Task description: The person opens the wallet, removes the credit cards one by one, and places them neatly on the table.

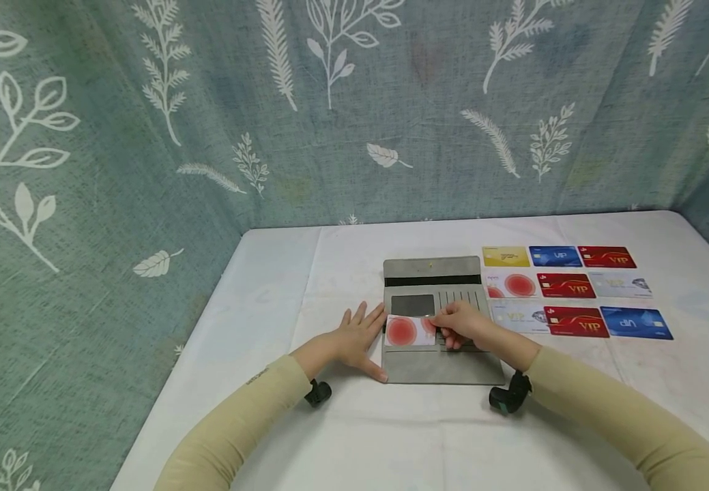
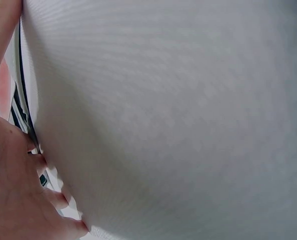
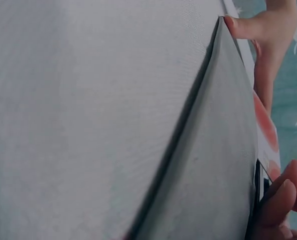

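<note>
A grey wallet [image 1: 443, 369] lies unfolded on the white table, with card slots and a dark window pocket [image 1: 413, 305] facing up. My right hand [image 1: 466, 323] pinches the right end of a white card with red circles [image 1: 402, 331] between thumb and fingers. The card lies over the wallet's left half, just below the window; whether its lower edge is inside a slot I cannot tell. My left hand [image 1: 355, 343] is spread on the table at the wallet's left edge, thumb touching the lower corner. In the right wrist view, the wallet [image 3: 213, 145] hides part of the card [image 3: 266, 125].
Right of the wallet, several cards lie in three rows, among them a gold card [image 1: 505, 257], a blue card [image 1: 637, 322], a red card [image 1: 566, 286] and a white card with red circles [image 1: 518, 285]. A leaf-patterned green curtain [image 1: 428, 136] hangs behind the table [image 1: 342, 450].
</note>
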Demonstrator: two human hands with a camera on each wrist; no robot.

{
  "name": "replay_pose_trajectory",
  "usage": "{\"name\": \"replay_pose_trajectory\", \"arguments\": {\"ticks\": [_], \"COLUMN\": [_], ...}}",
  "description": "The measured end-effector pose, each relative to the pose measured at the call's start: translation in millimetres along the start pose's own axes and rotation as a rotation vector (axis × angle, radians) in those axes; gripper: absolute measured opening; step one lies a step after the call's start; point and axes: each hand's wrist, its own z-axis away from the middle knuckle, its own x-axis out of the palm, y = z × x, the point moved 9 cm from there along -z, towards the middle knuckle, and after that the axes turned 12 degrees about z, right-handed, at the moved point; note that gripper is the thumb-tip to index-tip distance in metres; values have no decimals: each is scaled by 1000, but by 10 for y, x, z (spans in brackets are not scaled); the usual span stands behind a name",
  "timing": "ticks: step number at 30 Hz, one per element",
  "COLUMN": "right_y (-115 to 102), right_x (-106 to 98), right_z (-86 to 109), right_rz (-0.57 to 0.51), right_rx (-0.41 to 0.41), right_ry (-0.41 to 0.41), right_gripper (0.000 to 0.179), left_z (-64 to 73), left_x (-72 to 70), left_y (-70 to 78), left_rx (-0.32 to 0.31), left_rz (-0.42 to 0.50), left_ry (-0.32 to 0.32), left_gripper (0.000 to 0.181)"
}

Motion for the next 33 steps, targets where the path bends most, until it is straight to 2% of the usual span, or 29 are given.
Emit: {"name": "replay_pose_trajectory", "arguments": {"ticks": [6, 13, 18, 23, 33], "right_y": [-76, -106, -111, -130, -149], "right_x": [-13, 49, 20, -47, -207], "right_z": [53, 92, 80, 90, 174], "right_rz": [63, 23, 4, -90, -264], "right_rx": [-10, -55, -66, -50, -88], "right_ry": [70, 32, 80, 131, 127], "right_gripper": [19, 17, 20, 23, 30], "left_z": [-9, -19, -20, -14, -9], "left_x": [12, 20, 20, 13, 15], "left_y": [-19, -32, -33, -24, -18], "left_rx": [4, 0, -1, 2, 3], "left_rz": [-1, 4, -3, -7, -8], "left_ry": [4, 3, 6, 7, 5], "left_gripper": [122, 122, 122, 122, 121]}}
